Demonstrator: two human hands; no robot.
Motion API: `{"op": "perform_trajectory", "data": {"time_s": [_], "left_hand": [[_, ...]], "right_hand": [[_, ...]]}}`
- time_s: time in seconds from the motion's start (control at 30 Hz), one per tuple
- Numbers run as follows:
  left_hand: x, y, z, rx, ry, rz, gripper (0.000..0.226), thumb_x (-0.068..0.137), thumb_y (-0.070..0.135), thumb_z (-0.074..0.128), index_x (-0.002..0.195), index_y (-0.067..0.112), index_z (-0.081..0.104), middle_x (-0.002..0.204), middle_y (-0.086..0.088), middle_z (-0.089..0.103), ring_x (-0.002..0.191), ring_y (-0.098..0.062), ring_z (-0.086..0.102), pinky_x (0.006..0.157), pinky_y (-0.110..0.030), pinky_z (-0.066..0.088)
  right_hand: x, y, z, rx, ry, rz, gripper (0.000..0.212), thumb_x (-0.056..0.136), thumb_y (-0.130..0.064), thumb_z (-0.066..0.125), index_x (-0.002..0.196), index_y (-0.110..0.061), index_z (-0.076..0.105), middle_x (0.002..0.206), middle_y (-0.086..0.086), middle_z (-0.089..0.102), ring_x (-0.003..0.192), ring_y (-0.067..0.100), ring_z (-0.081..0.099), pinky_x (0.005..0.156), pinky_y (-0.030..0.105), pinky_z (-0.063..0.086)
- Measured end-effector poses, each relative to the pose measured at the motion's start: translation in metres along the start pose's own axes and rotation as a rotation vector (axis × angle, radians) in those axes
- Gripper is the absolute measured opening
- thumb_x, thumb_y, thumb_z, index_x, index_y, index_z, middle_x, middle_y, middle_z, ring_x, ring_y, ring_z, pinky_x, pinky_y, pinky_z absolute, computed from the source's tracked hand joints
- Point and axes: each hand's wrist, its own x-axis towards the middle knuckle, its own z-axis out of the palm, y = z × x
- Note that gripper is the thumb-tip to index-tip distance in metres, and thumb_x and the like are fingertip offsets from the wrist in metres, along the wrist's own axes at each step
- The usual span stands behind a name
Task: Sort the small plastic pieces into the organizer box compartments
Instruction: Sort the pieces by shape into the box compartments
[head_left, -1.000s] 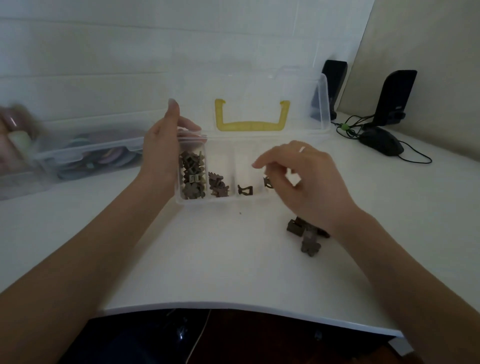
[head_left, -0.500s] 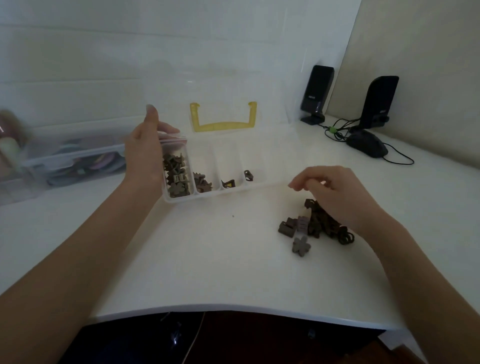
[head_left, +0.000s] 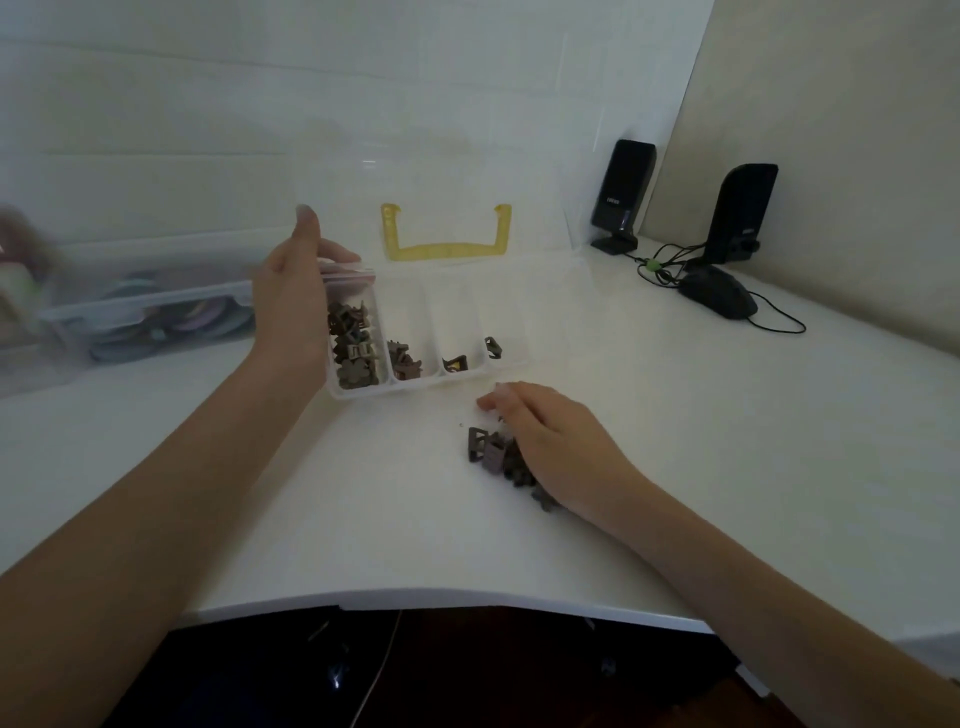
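The clear organizer box (head_left: 431, 385) lies open on the white table, its lid with a yellow handle (head_left: 444, 252) leaning back. My left hand (head_left: 293, 306) grips its left end, thumb up, fingers hooked over the far corner. The leftmost compartment holds many brown plastic pieces (head_left: 353, 345), the second a few (head_left: 405, 358), the third one (head_left: 455, 362) and the fourth one (head_left: 493, 347). My right hand (head_left: 550, 439) lies cupped over the loose pile of brown pieces (head_left: 485, 452) just in front of the box, fingertips on the table. Part of the pile is hidden under the palm.
A clear storage bin (head_left: 156, 306) with coloured rolls stands at the left. Two black speakers (head_left: 621, 197) (head_left: 743, 218) and a black mouse (head_left: 719, 296) with its cable sit at the back right. The table's front edge (head_left: 441, 597) curves close to me.
My right hand came back from the box, dropped onto the loose pile and slid it leftward, closer to the box. My left hand kept its hold on the box.
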Motion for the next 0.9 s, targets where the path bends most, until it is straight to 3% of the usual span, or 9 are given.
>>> {"op": "perform_trajectory", "data": {"time_s": [0.07,0.17,0.23,0.3,0.4,0.5,0.7,0.8,0.9], "left_hand": [[-0.001,0.0,0.0,-0.006,0.002,0.001,0.056,0.095,0.05,0.043,0.049,0.021,0.055,0.046,0.007,0.059,0.047,-0.008,0.054,0.064,-0.028,0.043],[-0.002,0.0,0.0,-0.004,0.008,-0.012,0.058,0.095,0.05,0.043,0.046,0.021,0.056,0.048,0.005,0.059,0.051,-0.01,0.054,0.07,-0.029,0.043],[-0.001,-0.001,0.001,0.002,0.01,-0.003,0.057,0.095,0.049,0.043,0.047,0.021,0.055,0.05,0.004,0.058,0.052,-0.011,0.053,0.07,-0.028,0.042],[-0.001,0.0,0.001,0.019,0.011,0.009,0.056,0.096,0.049,0.043,0.05,0.02,0.055,0.052,0.002,0.058,0.051,-0.01,0.052,0.068,-0.028,0.041],[0.0,0.001,0.001,0.037,0.009,0.016,0.055,0.096,0.05,0.043,0.051,0.02,0.055,0.056,0.0,0.058,0.053,-0.011,0.054,0.071,-0.029,0.042],[-0.001,0.0,-0.001,0.027,0.012,0.023,0.054,0.096,0.048,0.043,0.054,0.018,0.055,0.052,0.004,0.059,0.05,-0.008,0.055,0.069,-0.027,0.044],[-0.005,0.004,0.004,0.039,0.01,0.017,0.052,0.098,0.045,0.04,0.058,0.015,0.053,0.043,0.007,0.059,0.041,-0.003,0.056,0.052,-0.015,0.045],[-0.005,0.004,0.002,0.031,-0.008,0.011,0.053,0.097,0.047,0.041,0.056,0.017,0.055,0.045,0.007,0.059,0.044,-0.005,0.056,0.06,-0.022,0.045],[-0.005,0.003,0.001,0.03,-0.014,0.004,0.054,0.097,0.049,0.04,0.055,0.018,0.055,0.047,0.007,0.06,0.045,-0.005,0.056,0.062,-0.024,0.044]], "right_hand": [[0.006,-0.006,0.008,-0.015,-0.029,-0.029,0.043,0.101,-0.031,0.033,0.105,0.0,0.062,0.109,0.012,0.063,0.101,0.023,0.053,0.084,0.027,0.035],[0.014,-0.01,0.006,0.124,-0.087,0.039,0.04,0.101,-0.032,0.032,0.111,-0.014,0.067,0.119,-0.003,0.062,0.111,0.011,0.052,0.084,0.017,0.032],[0.021,-0.006,-0.01,0.194,-0.245,0.065,0.04,0.102,-0.031,0.03,0.112,-0.023,0.068,0.127,-0.011,0.057,0.119,0.004,0.047,0.093,0.013,0.028],[0.028,0.0,-0.03,0.187,-0.437,0.027,0.036,0.102,-0.023,0.033,0.111,-0.028,0.068,0.129,-0.015,0.056,0.121,0.001,0.047,0.104,0.017,0.028],[0.038,0.008,-0.047,0.23,-0.59,-0.005,0.047,0.091,0.006,0.035,0.114,-0.02,0.067,0.128,-0.009,0.06,0.119,0.0,0.051,0.1,0.015,0.036],[0.043,0.014,-0.048,0.237,-0.666,-0.066,0.057,0.084,0.017,0.029,0.119,-0.013,0.064,0.129,-0.001,0.059,0.118,0.006,0.055,0.096,0.015,0.043],[0.041,0.021,-0.041,0.358,-0.56,-0.179,0.042,0.085,0.021,0.044,0.112,-0.004,0.064,0.113,0.009,0.067,0.105,0.011,0.063,0.086,0.016,0.047],[0.038,0.021,-0.035,0.333,-0.5,-0.214,0.039,0.083,0.02,0.052,0.106,-0.007,0.067,0.099,0.007,0.068,0.091,0.009,0.064,0.081,0.015,0.048],[0.036,0.018,-0.032,0.25,-0.445,-0.25,0.039,0.084,0.018,0.05,0.108,-0.007,0.069,0.103,0.007,0.069,0.094,0.01,0.064,0.081,0.014,0.047]]}}
